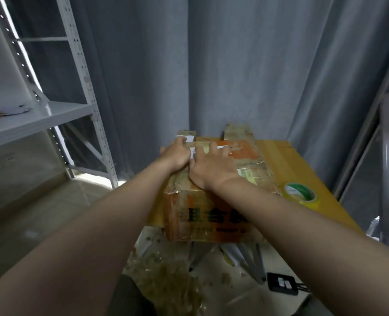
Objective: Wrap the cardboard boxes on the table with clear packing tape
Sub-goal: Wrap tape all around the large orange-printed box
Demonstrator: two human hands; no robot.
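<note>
An orange-and-brown cardboard box (214, 215) with dark printed characters and shiny tape on its skin sits on the yellow-brown table (303, 176). Its far flaps stand partly up at the back. My left hand (177, 153) lies on the top left of the box, fingers curled over the far edge by a white label. Beside it, my right hand (211, 165) presses flat on the box top with fingers spread. A roll of clear packing tape (300, 193) with a green-and-white core lies on the table, right of the box.
A grey metal shelf rack (52, 115) stands at the left and another frame (387, 137) at the right. Grey curtains hang behind. Below the table, crumpled tape scraps (166, 279) and a black device (282, 285) lie on the floor.
</note>
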